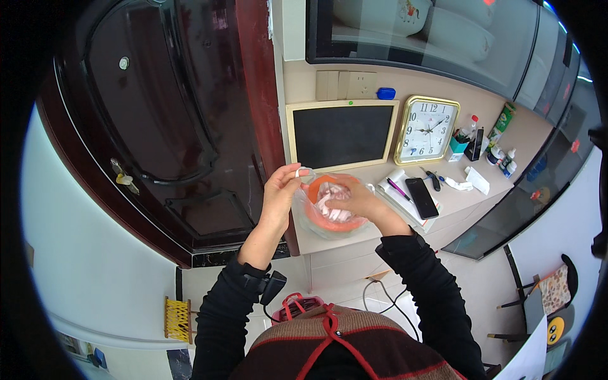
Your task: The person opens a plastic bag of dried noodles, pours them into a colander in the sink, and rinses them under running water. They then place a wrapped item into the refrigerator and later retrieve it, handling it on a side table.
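Note:
An orange bowl (313,213) stands on the counter, with a clear plastic bag (304,219) around it. Several white and pinkish strips (338,213) lie inside. My left hand (280,190) pinches a small white piece at the bag's upper left edge, between thumb and fingers. My right hand (354,199) reaches over the bowl from the right, its fingers among the strips; whether they grip one is unclear.
Behind the bowl lean a framed blackboard (342,135) and a gold-framed clock (426,130). To the right lie a notebook (396,197), a purple pen (399,189), a black phone (421,198) and scissors (433,179). A dark door (190,118) is at the left.

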Tool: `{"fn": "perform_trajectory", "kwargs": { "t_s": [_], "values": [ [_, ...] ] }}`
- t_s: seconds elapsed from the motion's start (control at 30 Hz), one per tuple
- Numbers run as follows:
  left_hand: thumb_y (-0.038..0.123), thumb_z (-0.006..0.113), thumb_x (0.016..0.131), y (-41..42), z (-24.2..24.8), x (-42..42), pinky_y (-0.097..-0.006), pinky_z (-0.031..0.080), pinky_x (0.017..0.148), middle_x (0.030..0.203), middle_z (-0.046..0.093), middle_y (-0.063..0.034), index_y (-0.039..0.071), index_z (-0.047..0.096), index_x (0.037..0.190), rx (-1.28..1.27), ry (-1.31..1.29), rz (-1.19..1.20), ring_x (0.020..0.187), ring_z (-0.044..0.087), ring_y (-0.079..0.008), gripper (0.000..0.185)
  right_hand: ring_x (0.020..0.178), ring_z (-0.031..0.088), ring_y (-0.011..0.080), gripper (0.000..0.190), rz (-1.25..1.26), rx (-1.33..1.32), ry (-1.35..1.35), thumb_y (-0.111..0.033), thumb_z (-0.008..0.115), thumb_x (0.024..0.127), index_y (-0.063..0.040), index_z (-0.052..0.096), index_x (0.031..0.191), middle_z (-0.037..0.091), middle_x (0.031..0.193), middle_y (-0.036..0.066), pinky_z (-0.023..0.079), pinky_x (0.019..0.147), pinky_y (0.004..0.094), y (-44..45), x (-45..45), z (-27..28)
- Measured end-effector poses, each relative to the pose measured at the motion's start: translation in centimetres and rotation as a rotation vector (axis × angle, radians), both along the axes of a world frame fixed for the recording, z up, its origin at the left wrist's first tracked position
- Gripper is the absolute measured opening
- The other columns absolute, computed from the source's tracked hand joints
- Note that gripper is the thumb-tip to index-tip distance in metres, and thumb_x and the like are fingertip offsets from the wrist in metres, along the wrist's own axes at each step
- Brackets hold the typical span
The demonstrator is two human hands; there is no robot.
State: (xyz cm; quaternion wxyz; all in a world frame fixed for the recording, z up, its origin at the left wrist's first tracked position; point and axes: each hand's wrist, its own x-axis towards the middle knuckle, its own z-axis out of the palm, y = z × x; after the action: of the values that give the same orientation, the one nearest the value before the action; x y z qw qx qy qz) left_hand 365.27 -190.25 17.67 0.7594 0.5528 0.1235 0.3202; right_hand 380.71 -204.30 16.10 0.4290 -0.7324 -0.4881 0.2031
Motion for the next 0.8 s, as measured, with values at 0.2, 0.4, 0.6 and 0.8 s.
{"fn": "perform_trajectory", "kwargs": {
  "t_s": [0.2, 0.4, 0.6, 0.8],
  "values": [
    [0.000, 0.053, 0.089, -0.7, 0.6, 0.6, -0.0269, 0.045, 0.086, 0.108, 0.066, -0.0088, 0.001, 0.055, 0.118, 0.058, -0.036, -0.072, 0.087, 0.059, -0.0133, 0.030, 0.107, 0.059, 0.0345, 0.068, -0.172, 0.064, -0.659, -0.040, 0.077, 0.072, -0.008, 0.055, 0.128, 0.063, 0.111, 0.018, 0.048, 0.090, 0.0376, -1.3, -0.4, -1.0],
    [0.003, 0.056, 0.089, -0.6, 1.4, -0.1, -0.0277, 0.042, 0.090, 0.108, 0.067, -0.0096, 0.001, 0.054, 0.119, 0.092, 0.024, -0.117, 0.086, 0.058, -0.0127, 0.031, 0.093, 0.062, 0.0290, 0.051, -0.319, 0.210, -0.662, -0.030, 0.075, 0.076, -0.004, 0.059, 0.117, 0.061, 0.105, 0.014, 0.051, 0.078, 0.0371, -4.8, -2.5, 6.0],
    [0.006, 0.061, 0.086, -2.1, 2.1, 0.1, -0.0302, 0.045, 0.090, 0.111, 0.065, -0.0108, 0.000, 0.050, 0.128, 0.281, 0.262, -0.428, 0.099, 0.059, -0.0139, 0.044, 0.078, 0.062, 0.0295, 0.031, -0.528, -0.033, -0.695, -0.025, 0.071, 0.077, -0.003, 0.062, 0.096, 0.063, 0.084, 0.012, 0.050, 0.069, 0.0391, -6.6, -0.7, 1.7],
    [0.010, 0.070, 0.074, -4.3, -0.6, 0.7, -0.0335, 0.045, 0.096, 0.129, 0.055, -0.0136, 0.007, 0.050, 0.131, 1.033, 0.387, -0.159, 0.114, 0.056, -0.0267, 0.060, 0.073, 0.063, 0.0263, 0.021, -0.345, -0.075, -0.482, -0.018, 0.066, 0.079, -0.001, 0.063, 0.090, 0.062, 0.076, 0.014, 0.049, 0.066, 0.0351, -8.2, -1.2, 2.9]
  ]
}}
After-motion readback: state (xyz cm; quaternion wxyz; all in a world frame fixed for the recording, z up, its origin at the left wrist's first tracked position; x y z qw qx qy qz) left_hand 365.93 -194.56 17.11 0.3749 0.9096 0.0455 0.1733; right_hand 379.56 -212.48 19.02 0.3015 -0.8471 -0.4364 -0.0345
